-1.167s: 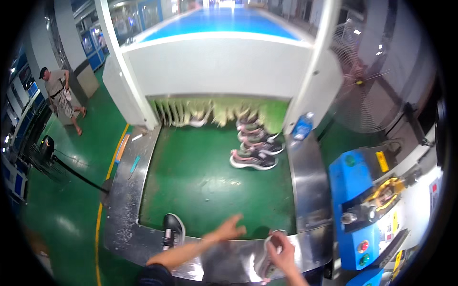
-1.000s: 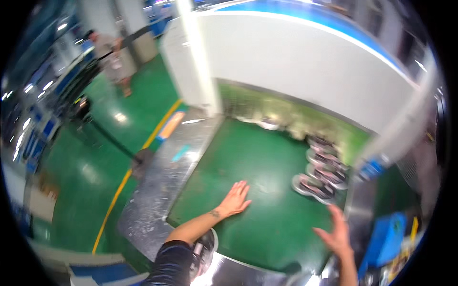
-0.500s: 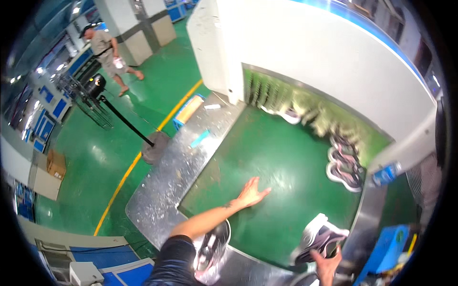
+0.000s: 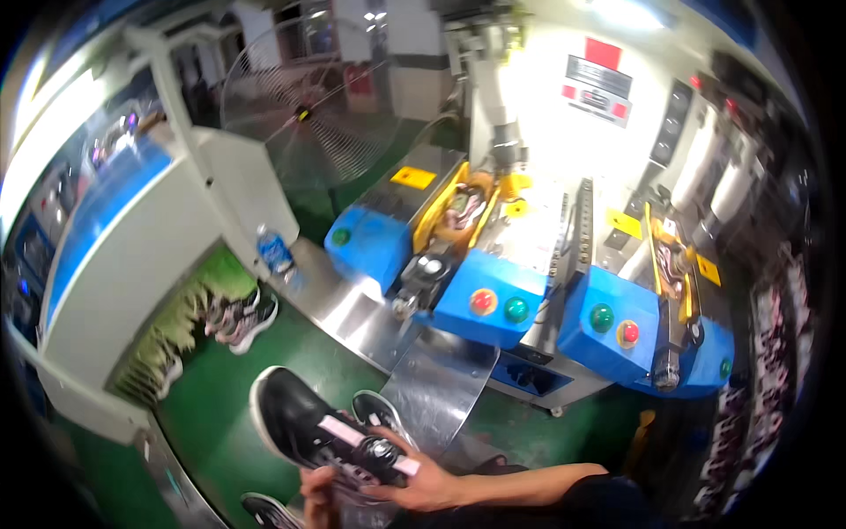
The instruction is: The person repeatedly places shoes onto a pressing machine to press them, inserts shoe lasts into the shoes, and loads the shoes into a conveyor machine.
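A black sneaker with a white sole edge is tilted in front of me, its toe toward the upper left. My right hand grips it near the heel end, fingers wrapped round its side. Closed against its lower side is my left hand, partly cut off by the bottom edge. Pale pink strips and a round black part show at the shoe's opening. Just behind it a second dark shoe is partly hidden by the held one. Another black shoe shows at the lower edge, left of my left hand.
Several shoes sit on the green belt by the machine's fringed opening. A bottle stands on the metal ledge. Ahead is a machine with blue button boxes and clamped shoes. A fan stands behind; shoe racks line the right.
My view has swung right, to the machine with blue boxes. Earlier my left hand was outstretched and empty over the belt, my right on a shoe; now both hold a black sneaker.
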{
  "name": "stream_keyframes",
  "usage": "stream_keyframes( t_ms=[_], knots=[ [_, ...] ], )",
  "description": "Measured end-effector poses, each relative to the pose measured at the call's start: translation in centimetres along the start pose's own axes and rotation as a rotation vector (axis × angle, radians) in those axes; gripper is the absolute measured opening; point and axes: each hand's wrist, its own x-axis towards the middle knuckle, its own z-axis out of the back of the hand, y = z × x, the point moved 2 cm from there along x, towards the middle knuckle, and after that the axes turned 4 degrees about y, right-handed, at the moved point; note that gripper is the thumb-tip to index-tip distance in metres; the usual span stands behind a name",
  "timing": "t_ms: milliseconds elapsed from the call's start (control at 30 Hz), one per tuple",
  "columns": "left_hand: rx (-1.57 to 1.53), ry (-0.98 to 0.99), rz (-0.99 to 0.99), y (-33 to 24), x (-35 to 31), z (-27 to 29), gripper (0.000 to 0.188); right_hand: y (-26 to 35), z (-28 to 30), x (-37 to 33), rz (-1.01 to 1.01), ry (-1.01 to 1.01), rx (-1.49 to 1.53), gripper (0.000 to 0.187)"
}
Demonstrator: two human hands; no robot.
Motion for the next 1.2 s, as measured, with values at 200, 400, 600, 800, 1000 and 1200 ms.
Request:
stream_keyframes(
  t_ms=[200, 400, 600, 800, 1000, 1200],
  knots=[
    [0.211, -0.275, -0.145, 12.4, 8.8, -9.2, 0.06, -1.4, 16.9, -5.5, -0.28, -0.305, 0.042, 0.049],
    [0.881, 0.315, -0.395, 8.3, 32.1, -15.4, 0.065, 3.7, 19.6, -5.8, -0.143, -0.6, 0.141, 0.036],
    [1.634, 0.368, -0.283, 18.0, 55.8, -16.9, 0.07, 5.8, 21.5, -2.7, -0.106, -0.778, 0.075, 0.057],
    [1.035, 0.426, 0.025, 16.7, 60.1, -18.5, 0.042, 3.5, 25.7, -2.8, -0.16, -0.916, 0.103, 0.058],
    [0.109, 0.03, 0.212, 6.9, 43.6, -10.2, 0.058, 9.5, 32.1, 5.5, -0.425, -0.921, 0.443, 0.049],
    [-0.039, -0.226, -0.07, 4.0, 28.4, 3.0, 0.061, 8.3, 51.0, 18.6, -0.451, -1.011, 0.178, 0.03]
  ],
)
